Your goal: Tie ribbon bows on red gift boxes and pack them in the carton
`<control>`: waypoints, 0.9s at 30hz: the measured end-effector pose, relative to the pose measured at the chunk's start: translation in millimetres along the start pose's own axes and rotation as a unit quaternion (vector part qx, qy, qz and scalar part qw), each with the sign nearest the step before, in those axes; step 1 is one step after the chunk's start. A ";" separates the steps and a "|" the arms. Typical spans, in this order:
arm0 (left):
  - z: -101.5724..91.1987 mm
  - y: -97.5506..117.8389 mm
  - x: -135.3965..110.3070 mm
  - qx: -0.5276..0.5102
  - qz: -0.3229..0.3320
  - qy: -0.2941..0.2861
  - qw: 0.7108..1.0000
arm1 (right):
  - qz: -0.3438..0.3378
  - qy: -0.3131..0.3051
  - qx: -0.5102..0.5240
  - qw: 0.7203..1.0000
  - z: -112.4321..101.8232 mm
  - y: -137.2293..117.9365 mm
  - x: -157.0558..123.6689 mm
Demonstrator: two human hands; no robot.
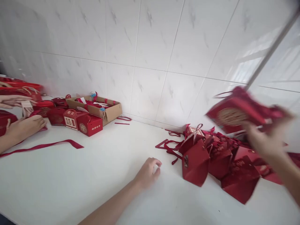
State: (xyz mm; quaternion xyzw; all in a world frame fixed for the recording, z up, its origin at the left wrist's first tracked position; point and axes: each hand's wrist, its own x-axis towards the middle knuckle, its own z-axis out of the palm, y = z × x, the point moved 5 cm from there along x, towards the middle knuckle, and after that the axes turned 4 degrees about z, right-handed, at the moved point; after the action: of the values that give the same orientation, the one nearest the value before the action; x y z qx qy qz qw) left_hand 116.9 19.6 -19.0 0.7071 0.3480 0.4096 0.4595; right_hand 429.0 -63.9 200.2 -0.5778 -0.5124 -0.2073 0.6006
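Observation:
My left hand (148, 172) hovers over the white tabletop (122, 150) with loosely curled fingers. A gap shows between thumb and forefinger, and nothing is in it. Up at the right, my right hand (266, 137) grips a red gift box (231, 114) with a round gold pattern and a ribbon handle. Box and hand are smeared by motion. Below it stand several red gift boxes (195, 162) with dark red ribbons, crowded together and partly hiding one another. Left of that group lies a loose ribbon loop (172, 145).
At the left, another person's hands (25, 126) work among red boxes (90, 125). Behind these, a cardboard box (114, 112) holds ribbons and papers against the tiled wall (150, 90). A long red ribbon (53, 144) stretches across the table. A red basin (28, 86) stands at the far left.

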 end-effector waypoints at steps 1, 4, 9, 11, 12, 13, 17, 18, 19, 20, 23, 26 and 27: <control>-5.6 -3.3 1.7 -0.045 -0.036 0.031 0.998 | -0.007 -0.046 0.026 0.999 10.3 -15.2 -23.8; -16.2 -7.1 7.0 -0.111 -0.069 0.075 0.989 | -0.023 -0.185 0.113 0.976 55.0 -56.4 -112.8; -16.4 0.5 6.3 -0.194 -0.065 0.042 0.978 | 0.032 -0.316 0.163 0.934 103.1 -67.0 -217.1; -14.2 5.0 2.8 -0.208 -0.062 0.015 0.976 | 0.044 -0.343 0.172 0.922 102.6 -59.3 -228.7; -13.1 7.2 1.3 -0.214 -0.056 0.001 0.975 | 0.048 -0.355 0.179 0.916 100.0 -55.7 -230.0; -12.5 9.4 0.0 -0.218 -0.045 -0.013 0.975 | 0.048 -0.363 0.186 0.912 96.7 -53.0 -229.4; -11.2 18.1 -3.8 -0.217 0.034 -0.059 0.974 | 0.029 -0.367 0.182 0.912 88.1 -52.5 -223.3; -10.4 20.6 -5.0 -0.214 0.058 -0.071 0.973 | 0.031 -0.355 0.171 0.919 87.8 -53.0 -222.8; -8.8 23.2 -6.5 -0.210 0.080 -0.085 0.971 | 0.040 -0.335 0.156 0.928 87.7 -52.8 -222.8; -6.7 25.3 -7.8 -0.201 0.094 -0.098 0.970 | 0.054 -0.313 0.139 0.938 87.6 -52.0 -223.3; -3.6 25.2 -7.6 -0.152 0.082 -0.101 0.980 | 0.087 -0.283 0.100 0.950 87.9 -49.8 -227.8; -20.8 14.0 1.2 -0.105 0.001 0.028 0.994 | 0.123 -0.311 0.135 0.933 86.8 -48.1 -229.6; -30.7 9.5 3.9 -0.094 -0.029 0.088 0.991 | 0.147 -0.306 0.158 0.927 84.7 -46.5 -228.1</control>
State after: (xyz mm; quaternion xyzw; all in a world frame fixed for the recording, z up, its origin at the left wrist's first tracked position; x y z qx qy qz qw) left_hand 92.0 31.0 -1.7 0.6117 0.3670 0.4874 0.5035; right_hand 269.3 -76.9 11.3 -0.5796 -0.6068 0.1535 0.5218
